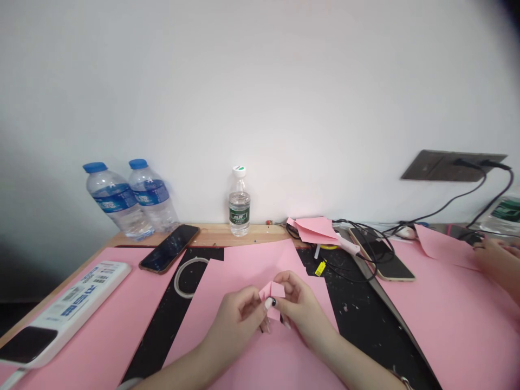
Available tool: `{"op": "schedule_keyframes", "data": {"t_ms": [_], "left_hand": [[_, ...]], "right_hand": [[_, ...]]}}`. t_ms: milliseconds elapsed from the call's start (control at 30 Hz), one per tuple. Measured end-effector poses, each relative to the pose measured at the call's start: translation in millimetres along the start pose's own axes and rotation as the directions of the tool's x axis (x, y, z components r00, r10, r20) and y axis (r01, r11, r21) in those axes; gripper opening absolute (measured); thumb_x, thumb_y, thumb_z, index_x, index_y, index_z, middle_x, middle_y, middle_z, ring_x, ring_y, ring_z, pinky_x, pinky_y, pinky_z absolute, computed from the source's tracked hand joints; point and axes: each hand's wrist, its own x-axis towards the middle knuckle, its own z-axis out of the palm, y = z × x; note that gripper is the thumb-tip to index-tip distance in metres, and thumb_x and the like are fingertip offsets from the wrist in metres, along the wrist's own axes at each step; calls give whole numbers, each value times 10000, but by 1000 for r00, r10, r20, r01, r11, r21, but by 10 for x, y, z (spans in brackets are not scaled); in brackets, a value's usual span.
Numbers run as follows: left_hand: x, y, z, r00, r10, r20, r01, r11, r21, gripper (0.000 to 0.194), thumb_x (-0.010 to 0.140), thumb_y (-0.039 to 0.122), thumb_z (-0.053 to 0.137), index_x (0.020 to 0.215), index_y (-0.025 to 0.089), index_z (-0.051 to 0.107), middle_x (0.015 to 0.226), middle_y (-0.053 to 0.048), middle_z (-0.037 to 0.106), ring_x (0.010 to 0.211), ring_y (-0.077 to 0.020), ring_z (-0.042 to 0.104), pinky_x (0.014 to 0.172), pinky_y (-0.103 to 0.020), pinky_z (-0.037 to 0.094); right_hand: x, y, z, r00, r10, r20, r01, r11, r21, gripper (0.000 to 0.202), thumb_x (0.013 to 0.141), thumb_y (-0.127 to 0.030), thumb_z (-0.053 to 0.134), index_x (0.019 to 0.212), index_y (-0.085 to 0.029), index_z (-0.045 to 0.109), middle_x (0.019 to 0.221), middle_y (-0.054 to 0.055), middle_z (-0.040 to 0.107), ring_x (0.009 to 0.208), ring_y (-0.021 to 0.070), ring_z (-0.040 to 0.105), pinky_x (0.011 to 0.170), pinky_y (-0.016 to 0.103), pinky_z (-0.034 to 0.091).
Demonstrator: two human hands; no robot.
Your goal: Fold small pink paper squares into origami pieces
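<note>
A small folded piece of pink paper (pixel 278 290) is pinched between my two hands, above the middle of the table. My left hand (pixel 240 313) grips its left side, thumb on the near face. On the right side, my right hand (pixel 301 304) holds it with thumb and fingers, the two thumb tips almost touching. Creases show on the paper; its lower part is partly covered by my fingers. Beneath both hands lies a large pink sheet (pixel 215 303) on a black mat (pixel 357 325).
Two blue-capped bottles (pixel 117 200) lean on the wall at left, near a phone (pixel 170 248) and a white power strip (pixel 69 309). A tape roll (pixel 179 281) and small water bottle (pixel 239 208) stand ahead. Cables, folded pink paper (pixel 314 229), another phone (pixel 385 257) and a co-worker's hand (pixel 498 260) are right.
</note>
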Motion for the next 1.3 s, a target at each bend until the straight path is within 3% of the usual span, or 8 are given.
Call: {"op": "schedule_keyframes", "data": {"t_ms": [233,433,567,700,967,1300], "left_hand": [[-12,22,-4,997,42,-58,-37,996,81,317,900,317,427,638,175,537,566,-7,602,550,-155,594,575,-261,466],[5,-10,-4,998,49,-33,-47,995,84,301,890,309,438,636,171,519,549,-1,584,530,-145,579,558,-253,456],[31,-91,1,999,-38,-1,38,999,15,291,864,332,477,624,169,496,478,22,546,403,-116,516,441,-223,398],[38,-120,4,997,-71,24,72,994,-81,326,871,360,453,626,154,518,490,10,558,377,-105,509,411,-212,385],[27,-87,2,998,-40,56,45,995,-86,344,885,396,444,666,145,528,521,9,558,401,-102,523,431,-212,402],[76,-110,9,990,-112,81,122,984,-130,392,879,490,440,761,134,554,556,1,585,389,-96,545,381,-180,351]], "right_hand": [[-6,0,-33,999,37,1,-37,998,56,263,852,-409,559,958,-170,527,524,-74,492,347,48,418,353,167,303],[18,44,-41,1000,20,-17,-19,1000,24,209,802,-306,646,906,-167,530,484,-100,461,342,38,394,347,154,291],[22,62,-50,1000,-9,-20,10,999,34,165,815,-275,634,890,-166,536,485,-93,479,362,35,392,368,152,277],[31,66,-56,1000,-2,-14,2,999,33,164,821,-284,633,881,-158,546,475,-91,484,362,32,370,371,156,253],[49,61,-58,1000,22,-4,-21,997,80,203,808,-306,657,882,-144,559,470,-80,503,364,33,386,370,154,246],[32,58,-57,999,-1,-53,6,994,106,226,801,-317,672,891,-147,553,476,-57,558,385,47,455,399,150,295]]}}
